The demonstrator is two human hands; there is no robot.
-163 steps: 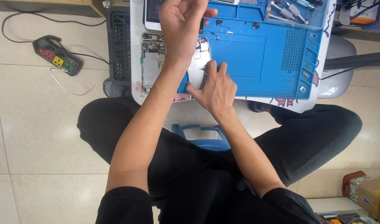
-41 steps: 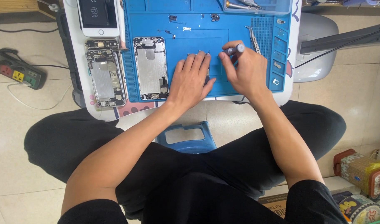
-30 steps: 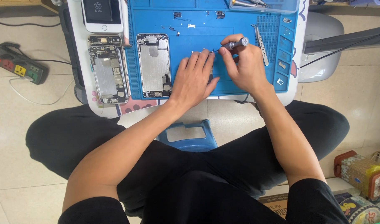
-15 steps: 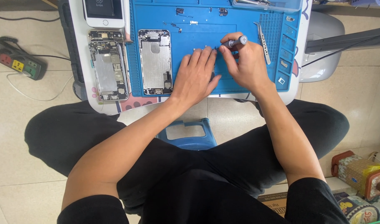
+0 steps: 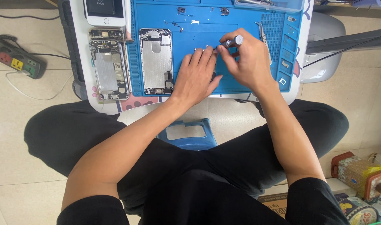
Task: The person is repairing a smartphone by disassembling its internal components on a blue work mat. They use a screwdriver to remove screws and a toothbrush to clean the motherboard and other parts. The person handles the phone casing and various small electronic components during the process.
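Note:
My right hand (image 5: 248, 62) grips a small grey precision screwdriver (image 5: 231, 42), its tip pointing down-left at a small metal part on the blue work mat (image 5: 240, 16). My left hand (image 5: 196, 77) lies flat on the mat, its fingertips pressing on that part, which is mostly hidden beneath them. Left of my left hand lies an opened phone housing (image 5: 156, 61) on the mat. A second opened phone body (image 5: 108, 64) lies on the white table, off the mat's left edge.
A white phone screen (image 5: 104, 11) sits at the table's top left. Tweezers (image 5: 265, 35) lie by the mat's compartments. A power strip (image 5: 16, 62) lies on the tiled floor at left, a blue stool (image 5: 189, 133) sits between my legs, and tins (image 5: 357, 175) stand at lower right.
My view has drifted so the table sits lower in frame. Both hands stay together on the mat; the right hand has tilted the screwdriver down toward the left fingertips.

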